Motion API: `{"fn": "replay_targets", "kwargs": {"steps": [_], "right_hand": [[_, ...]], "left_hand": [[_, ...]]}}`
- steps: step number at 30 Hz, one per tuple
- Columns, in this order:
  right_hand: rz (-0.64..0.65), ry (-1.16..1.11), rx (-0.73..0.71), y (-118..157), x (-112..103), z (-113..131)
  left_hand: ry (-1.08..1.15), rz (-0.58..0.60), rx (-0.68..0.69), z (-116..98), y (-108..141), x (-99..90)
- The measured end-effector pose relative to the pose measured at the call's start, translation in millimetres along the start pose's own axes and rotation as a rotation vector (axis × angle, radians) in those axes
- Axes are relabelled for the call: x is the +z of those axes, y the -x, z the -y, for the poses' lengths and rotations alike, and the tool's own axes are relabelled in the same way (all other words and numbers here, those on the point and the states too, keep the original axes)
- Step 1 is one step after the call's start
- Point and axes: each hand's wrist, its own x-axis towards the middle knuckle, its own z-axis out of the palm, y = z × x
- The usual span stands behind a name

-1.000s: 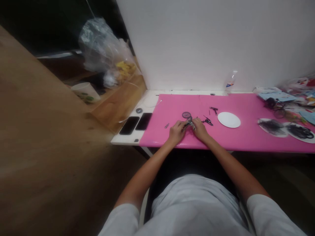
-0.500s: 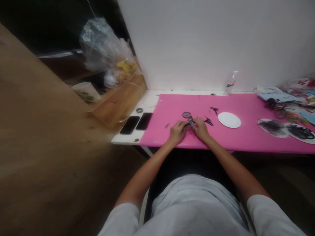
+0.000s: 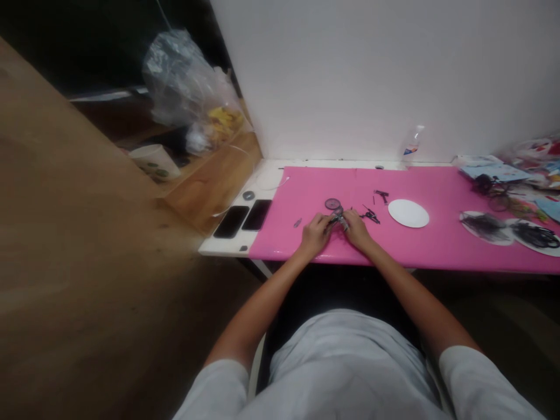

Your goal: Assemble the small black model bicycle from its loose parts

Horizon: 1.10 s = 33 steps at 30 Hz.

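My left hand and my right hand meet over the pink tabletop, fingers closed in a pinch from both sides. Between them is a small grey-and-black model bicycle, apparently part-built; a small wheel shows at its far end and my fingers cover much of the rest. Just beyond lies a loose spoked wheel. To the right of my right hand are thin black plastic parts, with another black part farther back. A small grey piece lies left of my left hand.
A white plate sits to the right. Beyond it, two more plates hold black parts. A dark model bicycle stands near packets at far right. Two phones lie at the left edge; a clear bottle is by the wall.
My right fingers have shifted slightly on the model bicycle, and more of its wheel shows now. The parts on the table stay where they were.
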Motion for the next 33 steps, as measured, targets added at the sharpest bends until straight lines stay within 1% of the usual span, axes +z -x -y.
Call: {"fn": "replay_targets", "kwargs": {"steps": [6, 11, 20, 22, 27, 33], "right_hand": [[-0.076, 0.005, 0.025, 0.9, -4.2, 5.5], [-0.055, 0.02, 0.017, 1.2, -5.6, 5.4], [0.029, -0.017, -0.034, 0.5, -2.9, 0.2], [0.011, -0.01, -0.021, 0.9, -3.0, 0.6], [-0.097, 0.003, 0.026, 1.9, -5.4, 4.7], [-0.051, -0.009, 0.003, 0.5, -4.3, 3.5]], "left_hand": [[-0.026, -0.006, -0.009, -0.6, 0.9, -1.6], [-0.029, 0.034, 0.019, -1.0, 0.4, -2.5], [-0.031, -0.007, 0.07, 1.9, 2.1, 1.5], [-0.027, -0.02, 0.083, 2.7, 2.4, 2.1], [-0.026, -0.025, 0.074, 3.2, 2.5, 2.6], [-0.03, -0.024, 0.083, 2.6, 2.4, 2.3]]}}
